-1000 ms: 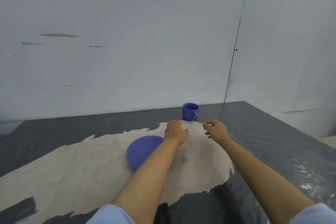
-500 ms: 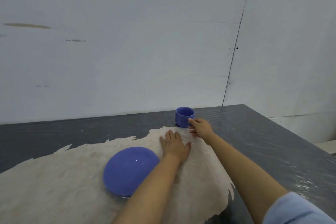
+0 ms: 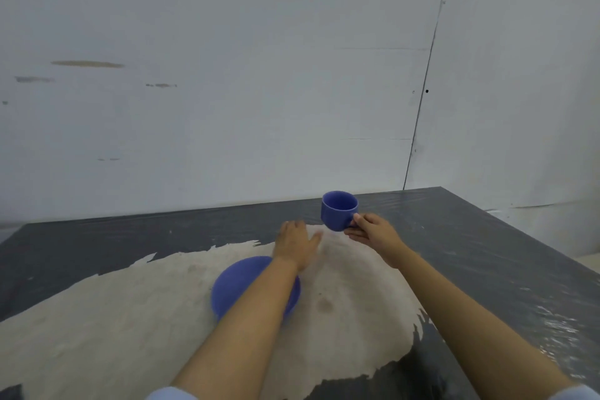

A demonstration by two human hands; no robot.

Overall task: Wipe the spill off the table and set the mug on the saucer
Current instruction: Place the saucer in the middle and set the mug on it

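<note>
Lifted, mug hangs in right-hand grip.

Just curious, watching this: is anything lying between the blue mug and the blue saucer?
In the head view, only the left hand and bare beige cloth lie between the mug and the saucer.

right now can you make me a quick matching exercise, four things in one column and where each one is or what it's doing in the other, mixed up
Things:
1. mug
2. saucer
3. left hand
4. dark stain

States:
A. flat, palm down on the beige cloth
B. on the cloth, to the right of the saucer
C. held by the right hand at its handle
D. resting on the cloth, partly hidden by the left forearm

Pairs: 1-C, 2-D, 3-A, 4-B
</note>
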